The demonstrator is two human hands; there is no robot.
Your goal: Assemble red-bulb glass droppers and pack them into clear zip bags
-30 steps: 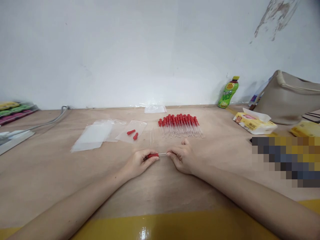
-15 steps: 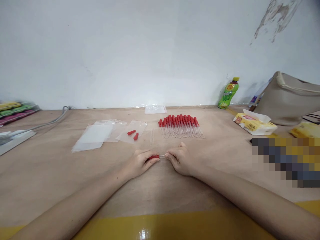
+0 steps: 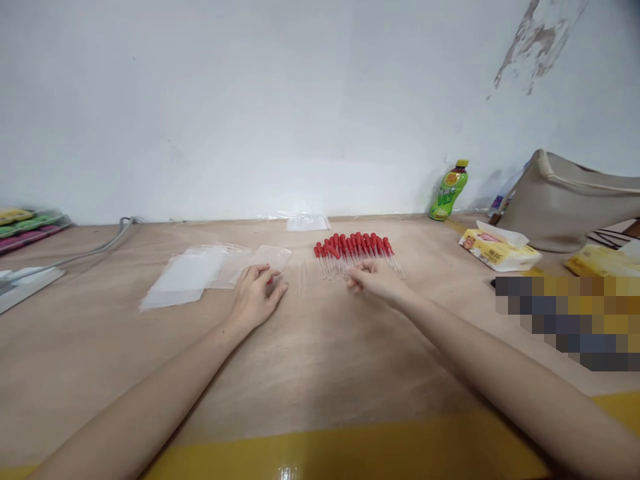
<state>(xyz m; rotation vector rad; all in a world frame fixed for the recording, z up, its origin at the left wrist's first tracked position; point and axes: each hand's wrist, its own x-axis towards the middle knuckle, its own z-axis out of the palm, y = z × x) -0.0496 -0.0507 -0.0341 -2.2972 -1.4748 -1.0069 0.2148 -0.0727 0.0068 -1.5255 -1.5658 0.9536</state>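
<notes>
My left hand [image 3: 256, 295] rests over the small clear bag near the middle of the table, thumb and fingers curved and apart. Bits of a red rubber bulb [image 3: 270, 281] show between them, and the rest is covered. In my right hand [image 3: 374, 280] a pinch closes on the glass end of a dropper, whose red bulb [image 3: 332, 251] tilts up to the left over the row. That row of red-topped droppers [image 3: 359, 243] lies side by side just beyond my right hand. Thin clear glass tubes [image 3: 302, 277] lie between my hands.
Clear plastic bags [image 3: 183, 280] are stacked left of my left hand. Another bag [image 3: 306, 223] lies by the wall. A green bottle [image 3: 449, 190], a tissue pack [image 3: 500, 248] and a beige bag [image 3: 565, 203] stand at right. A grey cable [image 3: 107, 245] runs at left.
My hands have moved apart from the dropper they both held. The right carried it forward and right to the row; the left moved forward and left over the loose red bulbs.
</notes>
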